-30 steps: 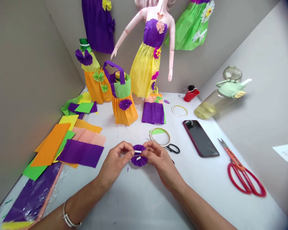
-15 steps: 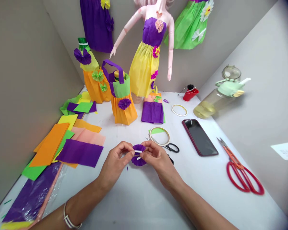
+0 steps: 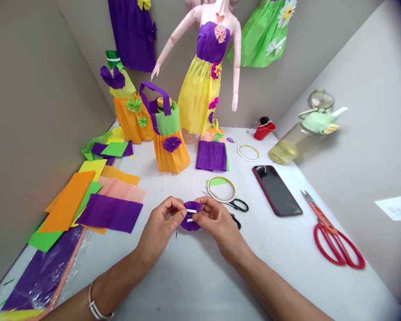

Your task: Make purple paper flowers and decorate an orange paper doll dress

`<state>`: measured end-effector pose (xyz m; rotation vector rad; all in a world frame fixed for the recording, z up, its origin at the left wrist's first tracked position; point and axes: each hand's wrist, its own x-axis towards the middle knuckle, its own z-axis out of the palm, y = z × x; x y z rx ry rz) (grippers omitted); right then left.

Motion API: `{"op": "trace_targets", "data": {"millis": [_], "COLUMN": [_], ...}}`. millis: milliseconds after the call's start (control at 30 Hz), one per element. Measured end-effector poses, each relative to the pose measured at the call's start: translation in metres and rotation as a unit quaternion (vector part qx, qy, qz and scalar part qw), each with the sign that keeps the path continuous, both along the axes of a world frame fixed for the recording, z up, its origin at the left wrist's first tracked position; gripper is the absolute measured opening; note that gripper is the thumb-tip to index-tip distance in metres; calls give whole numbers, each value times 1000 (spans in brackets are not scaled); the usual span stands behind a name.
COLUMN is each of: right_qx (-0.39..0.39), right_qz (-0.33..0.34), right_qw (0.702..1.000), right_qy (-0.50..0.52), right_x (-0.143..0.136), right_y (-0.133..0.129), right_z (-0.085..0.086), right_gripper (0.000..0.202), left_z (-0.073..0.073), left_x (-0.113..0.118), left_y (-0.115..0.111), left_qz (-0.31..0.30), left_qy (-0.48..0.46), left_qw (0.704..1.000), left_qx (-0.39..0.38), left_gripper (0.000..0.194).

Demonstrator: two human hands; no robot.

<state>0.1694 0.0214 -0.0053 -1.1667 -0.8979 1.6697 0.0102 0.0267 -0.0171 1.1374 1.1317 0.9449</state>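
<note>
Between my two hands is a pleated purple rosette [image 3: 192,226], fanned out into a rounded shape, with two white strips of tape across its middle. My left hand [image 3: 163,224] pinches its left edge between thumb and fingertips. From the other side my right hand [image 3: 219,225] grips the right edge, the thumb lying close to the lower white strip. Just beyond the hands lie a roll of double-sided tape [image 3: 221,189] and black-handled scissors [image 3: 239,205], partly hidden by my right hand. A tiny purple scrap [image 3: 176,234] lies below the rosette.
Coloured cloth pieces [image 3: 109,212] are stacked at left. Dressed bottles [image 3: 172,151], a doll [image 3: 205,67] and a small folded bag [image 3: 211,155] stand at the back. To the right are a phone [image 3: 277,191], red scissors [image 3: 334,238], a water bottle [image 3: 294,138] and another tape roll [image 3: 249,153].
The two halves of the rosette have come closer together, and the lower white strip now lies nearly level with the upper one. Both hands keep their hold.
</note>
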Motion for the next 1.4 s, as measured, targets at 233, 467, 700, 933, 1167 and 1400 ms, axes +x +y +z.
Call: {"op": "trace_targets", "data": {"millis": [233, 467, 700, 933, 1167, 1400], "right_qx": [13, 21, 13, 16, 9, 17], "right_qz": [-7, -14, 0, -5, -15, -11], "right_qw": [1000, 1000, 1000, 1000, 1000, 1000], "right_qy": [2, 6, 9, -21, -13, -7], "right_x": [1, 0, 0, -1, 0, 1], "right_y": [-1, 0, -3, -2, -1, -2], "right_z": [-5, -5, -4, 3, 2, 0], "right_gripper": [23, 21, 20, 17, 11, 10], "left_z": [1, 0, 0, 1, 3, 0], "left_x": [1, 2, 3, 2, 2, 2], "left_y": [-3, -3, -4, -4, -4, -3], "left_qz": [11, 16, 16, 15, 12, 14], "left_qy": [-28, -33, -43, -32, -12, -23], "left_qw": [999, 999, 998, 999, 999, 999], "left_qx": [-26, -37, -43, -34, -28, -27], "left_gripper": [15, 16, 18, 17, 17, 16]}}
